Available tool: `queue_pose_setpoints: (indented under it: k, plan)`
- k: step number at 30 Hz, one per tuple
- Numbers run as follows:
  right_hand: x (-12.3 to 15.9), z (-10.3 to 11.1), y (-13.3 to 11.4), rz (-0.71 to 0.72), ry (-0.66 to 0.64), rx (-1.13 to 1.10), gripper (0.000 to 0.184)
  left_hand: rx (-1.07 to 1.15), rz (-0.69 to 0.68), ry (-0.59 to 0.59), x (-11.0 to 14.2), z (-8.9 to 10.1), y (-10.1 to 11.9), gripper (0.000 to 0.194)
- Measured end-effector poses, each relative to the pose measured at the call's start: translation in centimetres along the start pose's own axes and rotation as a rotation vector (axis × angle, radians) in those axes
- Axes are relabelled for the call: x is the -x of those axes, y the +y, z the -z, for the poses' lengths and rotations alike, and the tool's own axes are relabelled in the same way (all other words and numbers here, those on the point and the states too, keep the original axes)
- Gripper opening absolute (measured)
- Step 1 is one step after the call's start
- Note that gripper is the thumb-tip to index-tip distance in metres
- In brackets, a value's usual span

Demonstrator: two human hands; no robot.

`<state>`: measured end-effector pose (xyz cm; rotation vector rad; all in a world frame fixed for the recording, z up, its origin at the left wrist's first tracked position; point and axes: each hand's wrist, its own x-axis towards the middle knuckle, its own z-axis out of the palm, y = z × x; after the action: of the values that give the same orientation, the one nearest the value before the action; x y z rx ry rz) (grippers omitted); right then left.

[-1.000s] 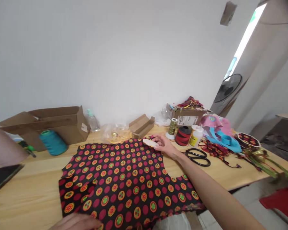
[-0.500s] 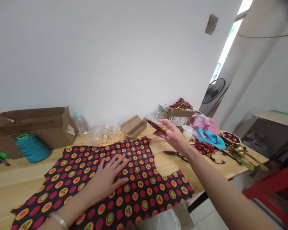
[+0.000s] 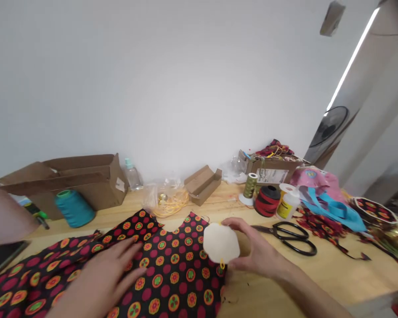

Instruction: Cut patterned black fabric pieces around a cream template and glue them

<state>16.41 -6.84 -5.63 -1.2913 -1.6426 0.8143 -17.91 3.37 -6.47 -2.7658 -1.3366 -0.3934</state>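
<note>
My right hand (image 3: 257,251) grips a flat cream-coloured piece with a scalloped edge (image 3: 221,243) between thumb and fingers. Small yellow loops show at its top and bottom edges. It is held over the right edge of a black fabric (image 3: 166,274) printed with red dots and orange flowers. My left hand (image 3: 109,274), a little blurred, lies on that fabric with fingers spread. On its left side the fabric is bunched into folds. Black-handled scissors (image 3: 293,237) lie just right of my right hand.
Along the wall stand a long cardboard box (image 3: 86,176), a teal thread cone (image 3: 74,210), a clear bottle (image 3: 132,174) and a small open carton (image 3: 203,185). Further right are a green thread spool (image 3: 250,187), a red ribbon roll (image 3: 267,202), a white bottle (image 3: 288,205) and blue ribbon (image 3: 334,210).
My right hand has come down toward the fabric, and the held piece now shows its cream face. The fabric has shifted and its left side is bunched. The view has turned.
</note>
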Motion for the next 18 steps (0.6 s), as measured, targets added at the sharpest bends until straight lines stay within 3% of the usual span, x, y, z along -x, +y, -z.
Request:
queue_pose_setpoints:
  k: [2,4,7,11,13,15,18]
  plan:
    - [-1.2,-1.3,-0.2,0.036,-0.057,0.098,0.076,0.008,-0.245,-0.147,-1.7,0.3,3.0,0.049]
    - [-2.1,-2.2,0.0,0.082,-0.081,0.138,0.081,0.016,-0.385,-0.195,-2.5,-0.3,5.2,0.056]
    - [-3.0,-2.7,0.6,0.115,-0.067,0.182,0.083,-0.029,-0.355,-0.163,-2.2,-2.4,6.7,0.061]
    - [-3.4,-2.7,1.2,0.116,0.018,0.231,0.077,-0.098,-0.269,-0.152,-1.6,-4.4,7.3,0.05]
    - [-3.3,-3.0,1.5,0.113,0.075,0.249,0.074,-0.102,-0.271,-0.176,-2.0,-4.0,7.4,0.045]
    - [-3.2,-3.3,1.6,0.1,0.101,0.262,0.073,-0.059,-0.322,-0.178,-2.9,-3.0,7.4,0.053]
    - [-3.1,-3.8,0.9,0.092,0.069,0.276,0.075,0.021,-0.344,0.019,-4.3,-1.7,7.2,0.072]
